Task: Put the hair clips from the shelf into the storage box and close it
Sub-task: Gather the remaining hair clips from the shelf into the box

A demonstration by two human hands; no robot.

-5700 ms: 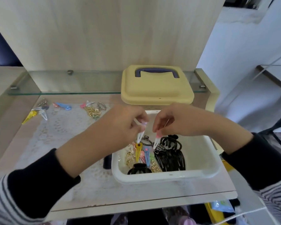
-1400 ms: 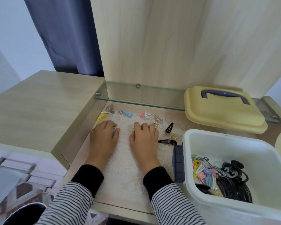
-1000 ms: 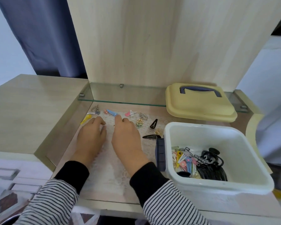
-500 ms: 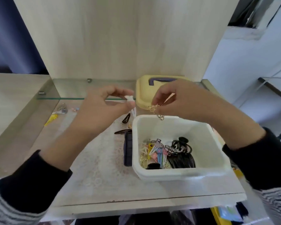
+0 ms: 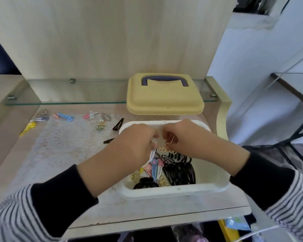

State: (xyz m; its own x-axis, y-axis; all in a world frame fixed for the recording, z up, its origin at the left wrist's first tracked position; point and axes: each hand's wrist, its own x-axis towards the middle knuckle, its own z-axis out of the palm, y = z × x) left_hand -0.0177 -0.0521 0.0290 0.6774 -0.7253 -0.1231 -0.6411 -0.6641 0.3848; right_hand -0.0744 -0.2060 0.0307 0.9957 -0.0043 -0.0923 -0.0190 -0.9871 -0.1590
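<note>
The white storage box (image 5: 215,186) stands open on the shelf with several clips inside: black claw clips, pastel snap clips and gold ones. Both hands hover over its back half. My left hand (image 5: 138,145) pinches a white snap clip (image 5: 151,155) that points down into the box. My right hand (image 5: 185,138) pinches a gold ring clip (image 5: 166,148) just above the contents. The yellow lid (image 5: 164,102) with a dark blue handle lies behind the box on the glass ledge. Several loose clips (image 5: 65,117) lie in a row at the back left of the shelf.
A lace mat (image 5: 63,147) covers the wooden shelf. Two black snap clips (image 5: 118,126) lie just left of the box. A glass ledge (image 5: 68,91) runs along the back panel. The shelf's front edge is close below the box, with clutter underneath.
Both hands picked clips from the shelf's left side, carried them right, and have now dropped from above the box rim down into it. The view turned back toward the box.
</note>
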